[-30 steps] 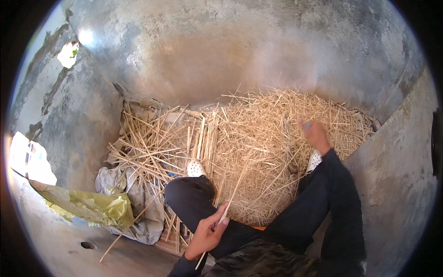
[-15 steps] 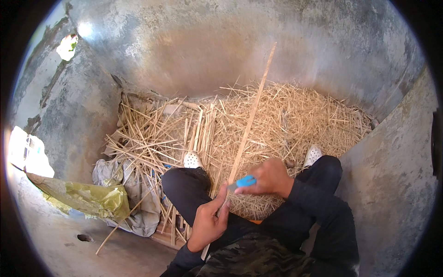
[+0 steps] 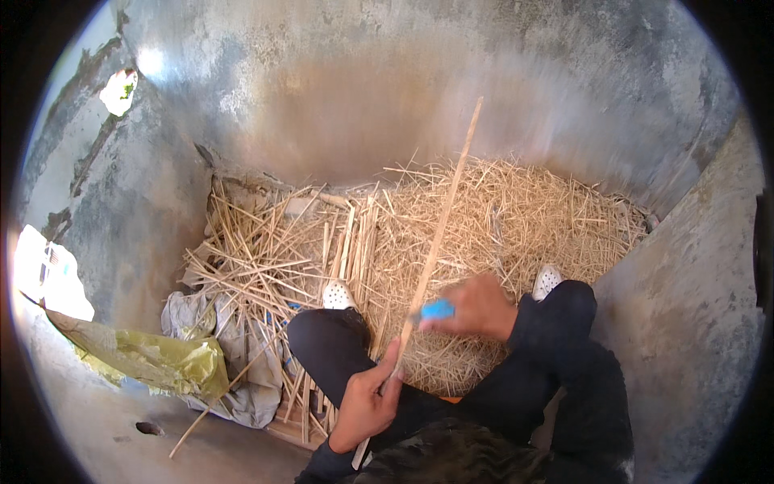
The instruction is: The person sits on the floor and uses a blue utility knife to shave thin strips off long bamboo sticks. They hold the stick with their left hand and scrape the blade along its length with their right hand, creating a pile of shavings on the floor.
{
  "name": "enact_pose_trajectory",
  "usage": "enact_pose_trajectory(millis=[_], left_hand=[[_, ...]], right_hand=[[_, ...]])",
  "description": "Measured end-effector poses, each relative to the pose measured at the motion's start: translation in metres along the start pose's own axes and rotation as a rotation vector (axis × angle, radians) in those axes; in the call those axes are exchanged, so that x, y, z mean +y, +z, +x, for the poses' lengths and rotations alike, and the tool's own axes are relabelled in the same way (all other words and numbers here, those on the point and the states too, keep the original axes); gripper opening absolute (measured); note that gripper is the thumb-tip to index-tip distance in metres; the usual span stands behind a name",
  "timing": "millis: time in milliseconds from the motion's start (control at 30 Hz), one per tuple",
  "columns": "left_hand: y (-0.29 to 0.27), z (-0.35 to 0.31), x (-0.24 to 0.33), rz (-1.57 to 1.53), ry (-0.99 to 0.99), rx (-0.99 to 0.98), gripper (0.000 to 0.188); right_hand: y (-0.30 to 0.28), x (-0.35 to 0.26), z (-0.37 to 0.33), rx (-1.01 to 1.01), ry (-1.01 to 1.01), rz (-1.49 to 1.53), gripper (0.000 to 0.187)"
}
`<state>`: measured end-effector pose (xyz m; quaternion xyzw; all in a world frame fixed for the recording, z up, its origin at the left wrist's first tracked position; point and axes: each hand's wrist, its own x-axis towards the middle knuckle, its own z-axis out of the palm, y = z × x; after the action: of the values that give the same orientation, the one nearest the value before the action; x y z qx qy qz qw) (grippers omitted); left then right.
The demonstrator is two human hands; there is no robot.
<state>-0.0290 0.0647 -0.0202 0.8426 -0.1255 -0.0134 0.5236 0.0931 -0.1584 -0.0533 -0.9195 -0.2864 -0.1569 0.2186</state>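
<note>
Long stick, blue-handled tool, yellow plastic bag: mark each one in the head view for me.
long stick (image 3: 446,211), head view, on its bare middle shaft above the hands.
blue-handled tool (image 3: 438,310), head view, on the blue handle.
yellow plastic bag (image 3: 153,363), head view, on its crumpled middle.

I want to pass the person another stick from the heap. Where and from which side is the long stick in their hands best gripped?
Grip the long stick at its near, lower end, from its left side, as the left hand does. It slants up and away, and the right hand with the blue tool occupies its middle, so the far end stays free.
</note>
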Motion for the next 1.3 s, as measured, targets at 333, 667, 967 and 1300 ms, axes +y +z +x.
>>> enact_pose_trajectory(millis=[333,667,967,1300], left_hand=[[-0.002,-0.009,-0.007,-0.013,0.023,-0.065,0.045],[-0.005,-0.005,0.003,-0.059,0.015,-0.053,0.044],[-0.012,-0.03,0.004,-0.083,-0.112,-0.176,0.043],[-0.029,-0.045,-0.02,-0.112,-0.158,-0.321,0.044]], right_hand=[[0.0,0.031,0.01,0.019,0.024,-0.04,0.072],[-0.015,0.031,0.018,0.221,-0.091,-0.165,0.075],[-0.006,0.062,-0.002,0.083,0.128,-0.207,0.077],[-0.076,0.234,0.051,0.287,0.708,-0.401,0.081]])
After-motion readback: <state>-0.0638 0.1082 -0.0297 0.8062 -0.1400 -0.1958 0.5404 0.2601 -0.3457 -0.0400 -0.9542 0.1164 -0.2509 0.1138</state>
